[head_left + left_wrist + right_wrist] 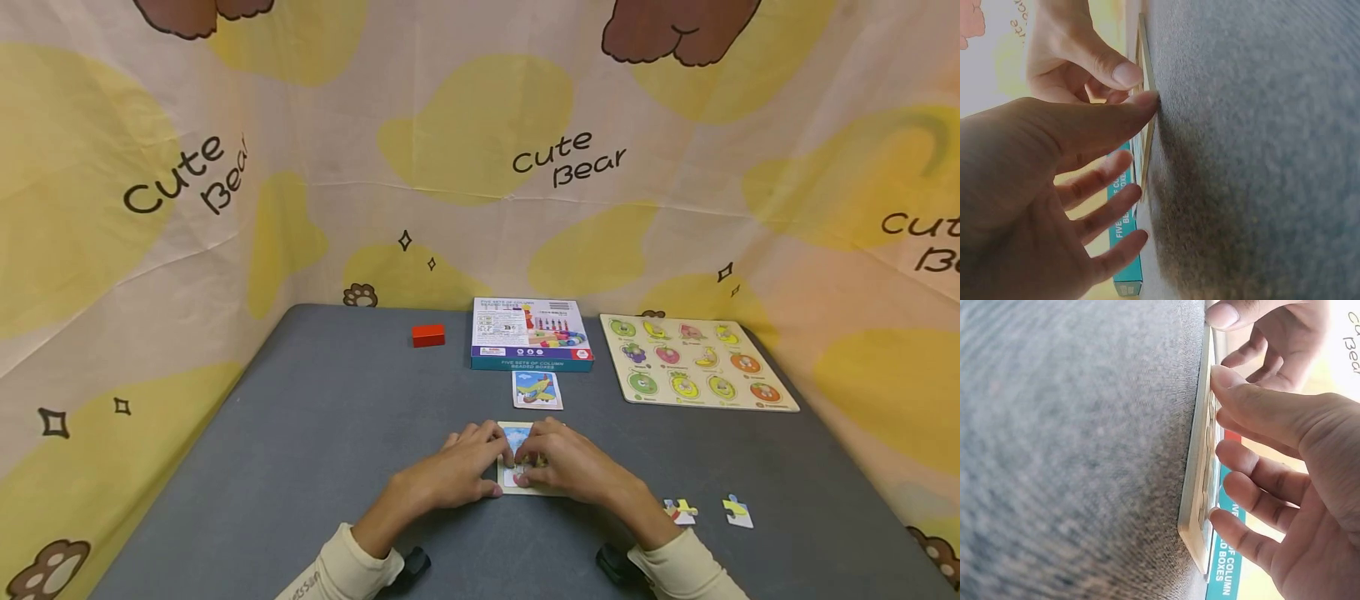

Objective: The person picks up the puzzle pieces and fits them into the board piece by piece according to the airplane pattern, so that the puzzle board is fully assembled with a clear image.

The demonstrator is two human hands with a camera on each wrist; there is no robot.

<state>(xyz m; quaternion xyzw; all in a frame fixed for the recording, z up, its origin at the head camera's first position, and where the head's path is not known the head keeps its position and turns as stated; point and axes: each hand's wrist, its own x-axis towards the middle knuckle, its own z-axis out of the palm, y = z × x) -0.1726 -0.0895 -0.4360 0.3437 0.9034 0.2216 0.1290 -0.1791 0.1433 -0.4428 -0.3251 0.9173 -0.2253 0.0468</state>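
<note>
A small puzzle board (507,488) with a pale wooden rim lies flat on the grey table, part of its picture covered by both hands. My left hand (463,468) holds its left side, the thumb at the near left corner and the fingers reaching over the board. My right hand (576,468) bends over the board with thumb and fingertips down on its pieces (1208,447); whether a piece is pinched there I cannot tell. Beyond the board lies a picture card (537,390) showing a yellow airplane.
Two loose puzzle pieces (738,512) (681,512) lie beside my right forearm. At the back stand a flat box (532,365) and a red block (428,336). A fruit picture board (697,405) occupies the back right. Printed cloth (480,167) walls the table in.
</note>
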